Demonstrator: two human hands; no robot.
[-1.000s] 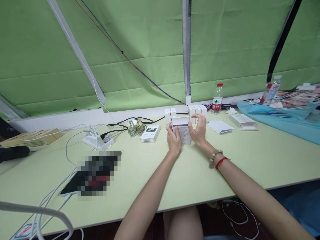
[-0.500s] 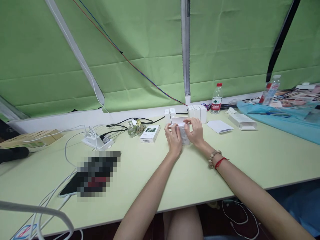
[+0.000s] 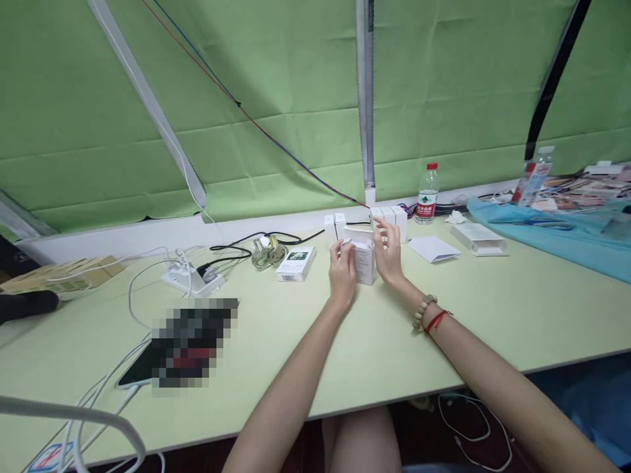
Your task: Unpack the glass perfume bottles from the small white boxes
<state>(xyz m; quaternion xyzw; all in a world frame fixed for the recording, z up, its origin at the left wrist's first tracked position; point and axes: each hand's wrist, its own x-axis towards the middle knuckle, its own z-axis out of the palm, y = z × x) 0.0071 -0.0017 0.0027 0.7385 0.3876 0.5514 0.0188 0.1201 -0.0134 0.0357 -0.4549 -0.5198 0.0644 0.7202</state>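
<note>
A small white carton (image 3: pixel 365 268) with fine print on its near side stands upright on the table. Its lid flap (image 3: pixel 358 234) is raised at the back. My left hand (image 3: pixel 342 272) holds the carton's left side, fingertips at the top edge by a small side flap. Along the carton's right side is my right hand (image 3: pixel 388 255), with fingers lifted and nothing visible in its grip; whether it touches the carton I cannot tell. Behind stand two narrow white boxes (image 3: pixel 329 227) and a row of three white boxes (image 3: pixel 400 225), partly hidden by my right hand.
Left of my hands lie a flat white box (image 3: pixel 296 264), a clear coiled item (image 3: pixel 269 254), a power strip (image 3: pixel 194 282) and a tablet-like device (image 3: pixel 138 371). To the right are folded paper (image 3: pixel 434 249), an open white sleeve (image 3: pixel 479 240), a water bottle (image 3: pixel 426 197) and blue sheeting (image 3: pixel 572 243).
My right hand has moved slightly right, off the carton's top edge, and its fingers have straightened. My left hand stays at the carton's left side, uncovering more of the printed face.
</note>
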